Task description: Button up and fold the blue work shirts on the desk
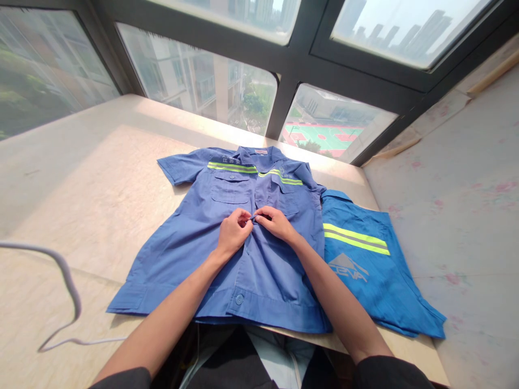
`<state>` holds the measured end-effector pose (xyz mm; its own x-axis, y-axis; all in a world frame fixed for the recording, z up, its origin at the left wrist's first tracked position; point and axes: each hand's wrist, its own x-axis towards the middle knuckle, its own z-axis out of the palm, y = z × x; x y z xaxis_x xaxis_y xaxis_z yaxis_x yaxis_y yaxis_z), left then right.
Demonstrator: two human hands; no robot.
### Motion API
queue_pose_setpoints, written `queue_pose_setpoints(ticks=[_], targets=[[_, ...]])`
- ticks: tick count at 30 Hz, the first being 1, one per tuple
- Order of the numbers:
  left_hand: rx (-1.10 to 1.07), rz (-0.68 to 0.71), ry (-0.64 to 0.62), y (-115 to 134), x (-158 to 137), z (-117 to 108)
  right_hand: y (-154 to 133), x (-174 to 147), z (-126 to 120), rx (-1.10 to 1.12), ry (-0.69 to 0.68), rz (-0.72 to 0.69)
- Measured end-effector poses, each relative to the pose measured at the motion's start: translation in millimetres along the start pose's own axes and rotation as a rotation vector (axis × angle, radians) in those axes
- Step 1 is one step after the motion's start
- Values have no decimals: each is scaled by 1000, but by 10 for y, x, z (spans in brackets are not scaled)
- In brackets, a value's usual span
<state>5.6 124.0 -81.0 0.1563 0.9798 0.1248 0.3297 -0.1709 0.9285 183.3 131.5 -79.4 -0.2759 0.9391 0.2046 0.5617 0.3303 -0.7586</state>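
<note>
A blue short-sleeved work shirt (174, 254) lies front side up on the pale tabletop, its collar toward the window. Yellow-green reflective stripes cross its chest, above two flap pockets. My left hand (235, 231) and my right hand (275, 222) meet at the middle of the front placket, each pinching the fabric there. The cloth is drawn up in folds between my fingertips. Any button under them is hidden. Lower down, a button (239, 299) shows fastened on the hem band.
A brighter blue garment (365, 270) with a reflective stripe and grey logo lies folded to the right, partly under the shirt. A grey-white cable (67, 275) loops over the tabletop (81, 178) at left. Windows (194, 75) border the back; a flowered wall (458, 216) stands right.
</note>
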Motion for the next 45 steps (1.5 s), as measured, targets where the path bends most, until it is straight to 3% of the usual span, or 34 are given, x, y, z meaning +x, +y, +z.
queue_pose_setpoints(ticks=[3, 6, 11, 14, 17, 31, 39, 45], targets=[[-53, -25, 16, 5, 11, -6, -6, 41, -6, 30, 9, 71], [-87, -44, 31, 9, 20, -12, 1, 33, 34, 31, 118, 100], [-125, -67, 27, 18, 29, -19, -43, -77, 105, -91, 365, -39], [-142, -73, 22, 18, 30, -17, -126, -127, 93, -224, 312, -165], [-154, -79, 36, 10, 29, -13, -221, -147, 56, -297, 216, -189], [-147, -48, 46, -6, 16, 0, -353, -68, 12, -83, 118, 141], [50, 52, 63, 49, -2, -28, -378, -86, 2, -156, 130, 149], [174, 4, 38, 41, 34, -84, -325, -120, -51, -18, 127, 219]])
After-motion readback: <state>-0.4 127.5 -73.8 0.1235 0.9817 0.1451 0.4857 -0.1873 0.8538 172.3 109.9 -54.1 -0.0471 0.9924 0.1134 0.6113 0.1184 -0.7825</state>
